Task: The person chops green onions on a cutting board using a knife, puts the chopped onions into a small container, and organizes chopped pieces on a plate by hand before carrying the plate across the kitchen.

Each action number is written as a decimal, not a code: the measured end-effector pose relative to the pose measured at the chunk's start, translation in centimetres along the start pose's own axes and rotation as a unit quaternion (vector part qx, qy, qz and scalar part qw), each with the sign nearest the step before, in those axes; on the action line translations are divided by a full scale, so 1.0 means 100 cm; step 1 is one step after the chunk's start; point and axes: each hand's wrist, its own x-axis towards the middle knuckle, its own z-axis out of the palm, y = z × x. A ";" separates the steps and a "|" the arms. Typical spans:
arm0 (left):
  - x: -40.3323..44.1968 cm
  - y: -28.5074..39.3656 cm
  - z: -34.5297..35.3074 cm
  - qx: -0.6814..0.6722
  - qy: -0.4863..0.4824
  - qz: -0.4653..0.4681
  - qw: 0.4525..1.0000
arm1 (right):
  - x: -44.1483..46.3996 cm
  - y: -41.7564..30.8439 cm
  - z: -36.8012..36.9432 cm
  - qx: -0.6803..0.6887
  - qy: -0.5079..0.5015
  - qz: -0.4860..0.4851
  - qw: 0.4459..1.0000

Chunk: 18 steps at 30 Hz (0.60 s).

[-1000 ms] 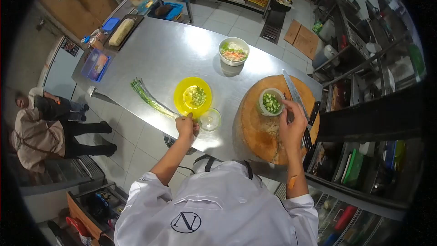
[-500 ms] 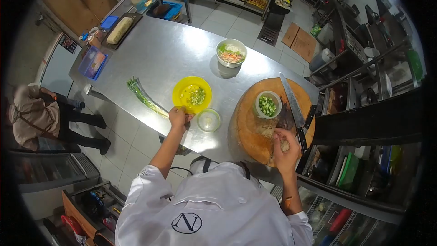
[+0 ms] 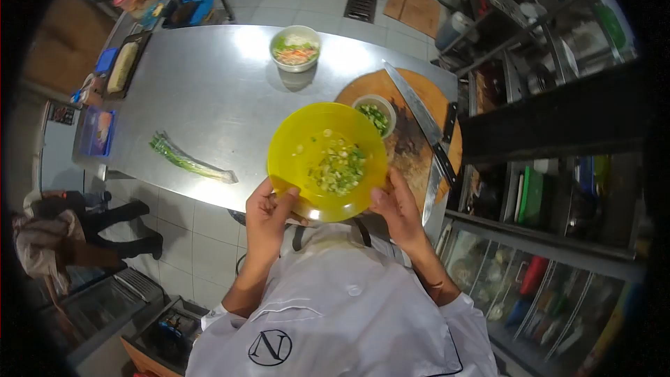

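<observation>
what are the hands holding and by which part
The yellow bowl, held by its rim on the side near the person: left hand at the left, right hand at the right.

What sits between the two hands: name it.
In the head view, the yellow bowl with chopped greens is between the left hand and right hand.

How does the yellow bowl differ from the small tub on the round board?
The yellow bowl is held by the left hand and right hand, while the small tub stands on the round board. The yellow bowl is wide and yellow; the small tub, narrower and pale. Both contain chopped greens.
</observation>
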 end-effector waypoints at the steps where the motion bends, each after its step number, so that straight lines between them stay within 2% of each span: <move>1: -0.003 0.000 0.005 0.005 -0.029 0.001 1.000 | -0.002 -0.001 -0.001 0.001 0.011 0.003 1.000; 3: -0.005 0.000 0.012 0.007 -0.063 0.001 0.998 | -0.006 -0.002 -0.002 -0.110 0.050 -0.097 0.988; 6: -0.004 0.000 0.022 0.035 -0.090 -0.016 0.995 | -0.021 -0.025 -0.002 -0.087 0.060 -0.076 0.992; 8: 0.000 -0.004 0.029 0.010 -0.069 0.033 0.997 | -0.031 -0.035 -0.008 -0.071 0.053 -0.043 0.995; 10: 0.001 0.002 0.034 0.012 -0.085 0.007 0.996 | -0.040 -0.046 -0.007 -0.062 0.050 -0.009 0.997; 14: 0.002 0.014 0.044 0.012 -0.124 -0.027 0.992 | -0.046 -0.058 0.001 -0.103 0.117 -0.054 0.986; 15: 0.002 0.015 0.046 0.012 -0.125 -0.030 0.992 | -0.045 -0.062 -0.002 -0.241 0.186 -0.145 0.942; 16: 0.002 0.015 0.047 0.019 -0.133 -0.020 0.991 | -0.046 -0.067 -0.004 -0.372 0.247 -0.230 0.865; 17: 0.002 0.015 0.048 0.026 -0.141 -0.010 0.990 | -0.049 -0.073 -0.009 -0.373 0.247 -0.228 0.865; 18: 0.002 0.015 0.050 0.025 -0.140 -0.013 0.990 | -0.053 -0.080 -0.015 -0.457 0.201 -0.272 0.822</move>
